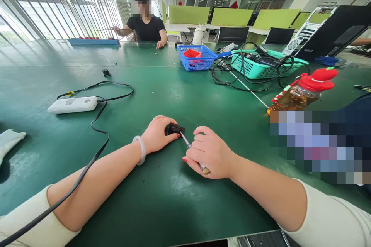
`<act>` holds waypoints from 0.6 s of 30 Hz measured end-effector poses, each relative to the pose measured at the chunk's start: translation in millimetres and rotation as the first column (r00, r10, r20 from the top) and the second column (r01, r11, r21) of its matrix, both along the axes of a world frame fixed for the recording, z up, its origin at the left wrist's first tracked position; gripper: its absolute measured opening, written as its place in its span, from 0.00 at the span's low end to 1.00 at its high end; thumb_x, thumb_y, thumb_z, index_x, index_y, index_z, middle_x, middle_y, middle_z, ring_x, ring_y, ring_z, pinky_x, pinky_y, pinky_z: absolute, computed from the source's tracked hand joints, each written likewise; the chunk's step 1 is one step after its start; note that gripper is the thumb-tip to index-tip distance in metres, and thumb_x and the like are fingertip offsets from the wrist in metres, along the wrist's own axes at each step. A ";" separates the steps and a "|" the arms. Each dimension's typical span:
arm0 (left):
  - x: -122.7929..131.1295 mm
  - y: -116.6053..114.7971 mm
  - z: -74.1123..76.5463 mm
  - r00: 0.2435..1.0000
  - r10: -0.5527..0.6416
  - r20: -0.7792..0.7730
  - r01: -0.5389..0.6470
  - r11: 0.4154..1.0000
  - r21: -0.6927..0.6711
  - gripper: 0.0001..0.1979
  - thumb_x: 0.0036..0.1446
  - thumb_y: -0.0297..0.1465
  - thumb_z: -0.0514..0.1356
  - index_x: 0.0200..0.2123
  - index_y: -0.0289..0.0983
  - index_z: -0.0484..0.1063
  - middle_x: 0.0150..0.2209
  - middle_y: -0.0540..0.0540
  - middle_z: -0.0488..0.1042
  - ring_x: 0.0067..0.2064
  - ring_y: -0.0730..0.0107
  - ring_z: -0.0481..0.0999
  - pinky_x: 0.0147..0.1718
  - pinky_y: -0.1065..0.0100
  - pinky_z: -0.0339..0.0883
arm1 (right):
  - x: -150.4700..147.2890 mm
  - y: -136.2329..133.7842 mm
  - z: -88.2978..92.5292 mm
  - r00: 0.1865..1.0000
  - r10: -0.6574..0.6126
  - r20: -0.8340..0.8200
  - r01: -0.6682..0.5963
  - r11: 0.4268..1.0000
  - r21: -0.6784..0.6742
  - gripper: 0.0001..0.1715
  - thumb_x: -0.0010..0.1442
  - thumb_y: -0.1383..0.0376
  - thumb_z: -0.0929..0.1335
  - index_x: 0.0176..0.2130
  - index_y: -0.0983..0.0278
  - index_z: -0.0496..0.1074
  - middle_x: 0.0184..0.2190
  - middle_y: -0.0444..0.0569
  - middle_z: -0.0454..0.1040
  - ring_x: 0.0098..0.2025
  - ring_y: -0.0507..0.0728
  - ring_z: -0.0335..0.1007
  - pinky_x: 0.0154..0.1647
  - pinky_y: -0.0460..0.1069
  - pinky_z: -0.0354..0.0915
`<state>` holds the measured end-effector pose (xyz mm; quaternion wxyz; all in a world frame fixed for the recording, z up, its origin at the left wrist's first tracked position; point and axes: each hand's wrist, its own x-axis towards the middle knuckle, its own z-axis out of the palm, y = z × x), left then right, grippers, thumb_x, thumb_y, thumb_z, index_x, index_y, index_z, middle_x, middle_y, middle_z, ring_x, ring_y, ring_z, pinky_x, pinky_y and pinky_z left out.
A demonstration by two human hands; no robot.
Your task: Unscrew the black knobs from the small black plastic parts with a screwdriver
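Observation:
My left hand (158,133) rests on the green table (162,96) with its fingers closed on a small black part (175,129), pinning it down. My right hand (210,153) is curled round a thin screwdriver (185,141). The screwdriver's metal tip touches the top of the black part. Its yellowish handle end sticks out below my fingers. A pale bangle sits on my left wrist.
A white power bank (74,104) with a black cable lies to the left. At the back stand a blue basket (197,57) holding a red tray and a teal basket (262,65) full of cables. A red-capped bottle (301,92) lies at right. Another person (145,23) sits across the table.

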<state>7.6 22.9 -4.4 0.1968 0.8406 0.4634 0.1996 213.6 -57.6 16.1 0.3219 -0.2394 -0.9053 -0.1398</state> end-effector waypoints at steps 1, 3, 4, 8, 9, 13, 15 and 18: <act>-0.1 0.1 -0.1 1.000 -0.001 0.000 0.001 1.000 0.001 0.18 0.53 0.42 0.64 0.45 0.40 0.74 0.48 0.43 0.78 0.58 0.49 0.68 0.60 0.49 0.62 | 0.5 0.6 0.1 1.000 -0.003 -0.018 0.003 1.000 -0.018 0.20 0.66 0.65 0.63 0.22 0.61 0.66 0.16 0.40 0.60 0.23 0.52 0.49 0.43 0.52 0.61; -0.4 0.3 -0.5 1.000 -0.002 0.002 0.002 1.000 0.003 0.18 0.53 0.42 0.65 0.45 0.41 0.74 0.49 0.43 0.78 0.58 0.49 0.68 0.60 0.49 0.63 | 1.9 2.6 -0.1 0.997 -0.003 -0.075 -0.002 0.998 -0.069 0.18 0.66 0.65 0.63 0.23 0.61 0.66 0.17 0.40 0.61 0.23 0.52 0.49 0.42 0.52 0.61; -0.5 0.3 -0.7 1.000 -0.002 0.003 0.002 1.000 0.004 0.18 0.53 0.42 0.65 0.45 0.41 0.75 0.49 0.43 0.78 0.58 0.49 0.68 0.60 0.49 0.63 | 2.8 3.9 -0.5 0.993 -0.005 -0.116 -0.007 0.995 -0.104 0.18 0.65 0.66 0.63 0.23 0.61 0.66 0.16 0.39 0.60 0.22 0.51 0.50 0.42 0.52 0.61; -0.8 0.3 -1.2 1.000 -0.008 0.010 0.008 1.000 0.000 0.18 0.52 0.42 0.65 0.45 0.41 0.75 0.49 0.43 0.78 0.58 0.49 0.68 0.60 0.48 0.62 | 7.9 10.7 -3.6 0.948 -0.081 -0.308 -0.024 0.947 -0.322 0.21 0.66 0.66 0.62 0.21 0.61 0.63 0.15 0.40 0.61 0.22 0.51 0.52 0.37 0.51 0.61; -0.8 0.3 -1.1 1.000 -0.011 0.010 0.011 1.000 -0.001 0.18 0.52 0.42 0.65 0.45 0.40 0.75 0.49 0.43 0.78 0.58 0.49 0.68 0.60 0.48 0.62 | 9.3 12.2 -4.3 0.925 -0.124 -0.358 -0.026 0.923 -0.385 0.23 0.66 0.65 0.61 0.20 0.61 0.63 0.15 0.41 0.62 0.22 0.51 0.54 0.35 0.51 0.61; -1.2 0.3 -0.2 1.000 -0.018 0.009 0.018 1.000 -0.007 0.18 0.52 0.42 0.64 0.44 0.41 0.75 0.48 0.43 0.78 0.58 0.49 0.68 0.60 0.48 0.62 | 12.8 15.4 -4.6 0.779 -0.341 -0.526 -0.068 0.788 -0.612 0.26 0.67 0.56 0.62 0.21 0.62 0.66 0.18 0.43 0.66 0.24 0.51 0.58 0.29 0.49 0.58; -1.6 0.2 0.1 1.000 -0.025 0.012 0.025 1.000 -0.011 0.17 0.52 0.42 0.65 0.44 0.41 0.75 0.48 0.43 0.78 0.58 0.48 0.68 0.60 0.47 0.62 | 13.1 16.6 -3.9 0.698 -0.427 -0.574 -0.123 0.719 -0.684 0.28 0.66 0.50 0.63 0.20 0.62 0.67 0.18 0.42 0.63 0.23 0.51 0.56 0.26 0.49 0.55; -2.3 0.3 0.0 0.998 -0.058 0.029 0.059 0.998 -0.013 0.17 0.52 0.42 0.65 0.43 0.41 0.76 0.48 0.44 0.78 0.59 0.49 0.67 0.61 0.48 0.61 | 13.4 20.0 -5.2 0.621 -0.496 -0.607 -0.205 0.645 -0.736 0.32 0.62 0.43 0.64 0.19 0.62 0.67 0.16 0.41 0.57 0.22 0.50 0.52 0.25 0.49 0.51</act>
